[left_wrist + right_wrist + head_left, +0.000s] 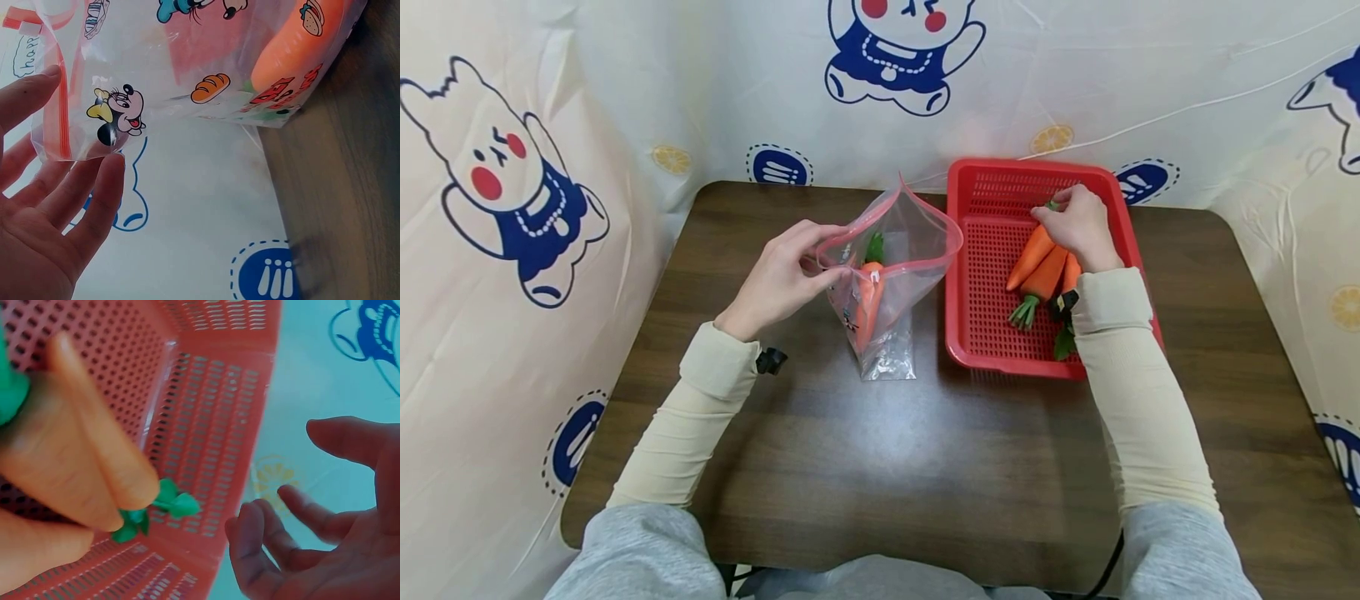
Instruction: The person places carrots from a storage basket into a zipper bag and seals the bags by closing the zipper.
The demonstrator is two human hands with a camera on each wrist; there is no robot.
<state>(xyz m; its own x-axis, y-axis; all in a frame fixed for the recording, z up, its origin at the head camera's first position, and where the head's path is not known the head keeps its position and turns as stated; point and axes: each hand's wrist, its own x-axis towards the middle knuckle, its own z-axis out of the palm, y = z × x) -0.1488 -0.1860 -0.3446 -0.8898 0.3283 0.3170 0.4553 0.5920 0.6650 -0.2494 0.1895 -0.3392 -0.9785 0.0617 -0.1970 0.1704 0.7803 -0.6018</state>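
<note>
My left hand (781, 273) pinches the open mouth of a clear zip bag (904, 333) with a pink rim, thumb on one side and fingers on the other. Cartoon prints show on the bag (206, 44) in the left wrist view. Inside it stands a carrot (869, 307) with a green top. On the right, my right hand (1081, 227) hovers over a red basket (981, 337), close to the leafy end of a carrot (1032, 254). The right wrist view shows its fingers (250, 534) spread, apart from the carrot (103, 425).
More carrots (1047, 273) lie in the basket, some partly hidden by my right hand and wrist. The basket stands at the back right of the brown table (850, 475). A printed white curtain (737, 100) encloses the table behind and at both sides.
</note>
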